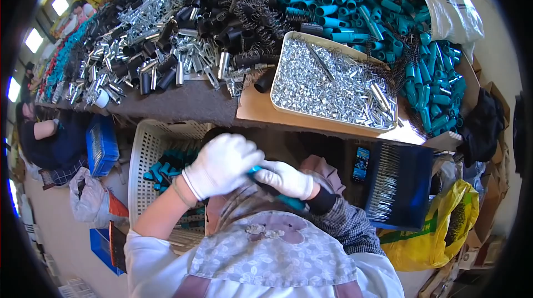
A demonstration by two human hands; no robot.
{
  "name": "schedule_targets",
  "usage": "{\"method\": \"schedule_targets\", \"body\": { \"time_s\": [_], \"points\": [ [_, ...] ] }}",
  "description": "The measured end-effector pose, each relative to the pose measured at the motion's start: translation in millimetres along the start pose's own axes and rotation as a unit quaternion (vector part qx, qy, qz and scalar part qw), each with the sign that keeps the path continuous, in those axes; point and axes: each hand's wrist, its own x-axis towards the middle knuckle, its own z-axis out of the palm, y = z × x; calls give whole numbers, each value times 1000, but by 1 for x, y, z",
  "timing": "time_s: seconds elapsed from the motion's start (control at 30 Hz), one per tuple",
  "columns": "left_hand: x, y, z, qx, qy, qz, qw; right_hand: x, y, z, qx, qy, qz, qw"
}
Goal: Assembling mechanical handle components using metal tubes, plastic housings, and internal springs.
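Both of my hands wear white knitted gloves and meet in front of my apron, below the table edge. My right hand (286, 180) is closed around a teal plastic tube-like handle (292, 202); one end shows below the palm, and a bit of teal shows between the hands. Over the handle's upper end is my left hand (223, 165), its fingers curled and slightly blurred. Whatever it grips is hidden. To the left, a white perforated basket (143, 156) contains several teal-handled pieces (162, 169).
Ahead on the table lie a tray (280, 102) of small metal parts, teal handles (355, 12), black tubes with springs (236, 31) and silver metal sockets (105, 70). To the right are a blue bin (419, 187) of metal rods, a phone (361, 163) and a yellow bag (413, 251). A person (53, 137) sits far left.
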Motion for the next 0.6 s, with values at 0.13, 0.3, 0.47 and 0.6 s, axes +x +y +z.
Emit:
{"method": "schedule_targets", "body": {
  "time_s": [0.13,0.3,0.47,0.6],
  "points": [
    [12,-82,-1,28,229,-146,962,-10,-5,-3,75,71,34,994],
    [24,-134,21,-1,109,-169,980,-16,-21,6,102,67,-11,992],
    [34,-137,25,23,66,-165,984,-17,-23,6,117,77,7,990],
    [30,-130,21,87,45,-176,980,-16,-23,6,134,91,-17,987]
  ]
}}
